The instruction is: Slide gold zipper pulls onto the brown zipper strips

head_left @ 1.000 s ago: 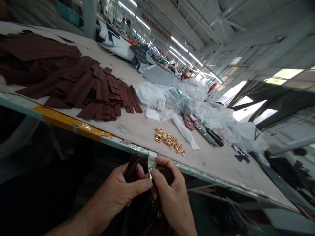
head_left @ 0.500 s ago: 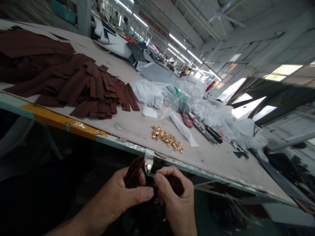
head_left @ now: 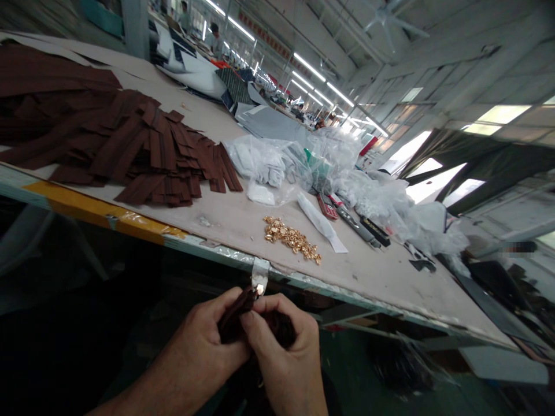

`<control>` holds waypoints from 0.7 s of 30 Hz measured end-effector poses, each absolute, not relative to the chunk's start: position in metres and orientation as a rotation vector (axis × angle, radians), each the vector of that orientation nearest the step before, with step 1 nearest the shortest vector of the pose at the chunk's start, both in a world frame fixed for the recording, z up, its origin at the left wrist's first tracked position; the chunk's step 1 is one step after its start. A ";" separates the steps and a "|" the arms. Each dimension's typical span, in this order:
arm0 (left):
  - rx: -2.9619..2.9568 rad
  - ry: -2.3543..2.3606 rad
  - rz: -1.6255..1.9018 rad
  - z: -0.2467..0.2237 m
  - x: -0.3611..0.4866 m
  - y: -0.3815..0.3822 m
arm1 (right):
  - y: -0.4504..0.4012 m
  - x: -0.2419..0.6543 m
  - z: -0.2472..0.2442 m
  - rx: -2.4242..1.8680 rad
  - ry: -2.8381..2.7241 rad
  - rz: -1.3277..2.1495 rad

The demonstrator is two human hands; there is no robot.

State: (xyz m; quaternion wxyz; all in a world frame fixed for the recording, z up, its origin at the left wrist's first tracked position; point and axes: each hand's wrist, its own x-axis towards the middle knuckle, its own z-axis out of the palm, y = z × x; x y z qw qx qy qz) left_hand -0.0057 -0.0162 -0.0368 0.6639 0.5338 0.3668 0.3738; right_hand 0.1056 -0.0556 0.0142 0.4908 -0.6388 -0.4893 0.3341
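Dark brown zipper strips (head_left: 236, 318) are bunched in my left hand (head_left: 206, 341), whose fingers wrap round them just below the table edge. My right hand (head_left: 284, 341) is closed beside it, its thumb and forefinger pinching at the strips, with more dark material curled in its palm. A small shiny gold piece (head_left: 259, 289) shows at the upper end of the bunch, between the hands and a taped spot (head_left: 260, 271) on the edge. A heap of gold metal pieces (head_left: 292, 238) lies on the table (head_left: 225, 231) beyond my hands.
Brown zipper strips (head_left: 143, 144) form a large pile at the left. Clear plastic bags (head_left: 269, 164) lie in the middle and to the right. A white paper strip (head_left: 323, 222), a red object (head_left: 327, 207) and a grey cutter (head_left: 355, 225) lie near the gold heap. People are far off.
My right hand has moved left against my left hand, closing the gap between them. The view has shifted slightly.
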 end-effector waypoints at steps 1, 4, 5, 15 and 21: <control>1.211 0.835 0.838 -0.037 -0.006 -0.016 | -0.056 0.106 0.014 -1.541 -1.175 0.824; 1.229 0.846 0.832 -0.032 -0.008 -0.016 | -0.058 0.104 0.014 -1.563 -1.112 0.879; 1.232 0.852 0.833 -0.030 -0.008 -0.016 | -0.058 0.103 0.015 -1.581 -1.085 0.901; 1.279 0.896 0.826 -0.036 -0.006 -0.016 | -0.060 0.103 0.007 -1.525 -1.072 0.902; 1.097 0.795 0.763 -0.026 -0.012 -0.015 | -0.064 0.109 0.002 -1.485 -1.024 0.960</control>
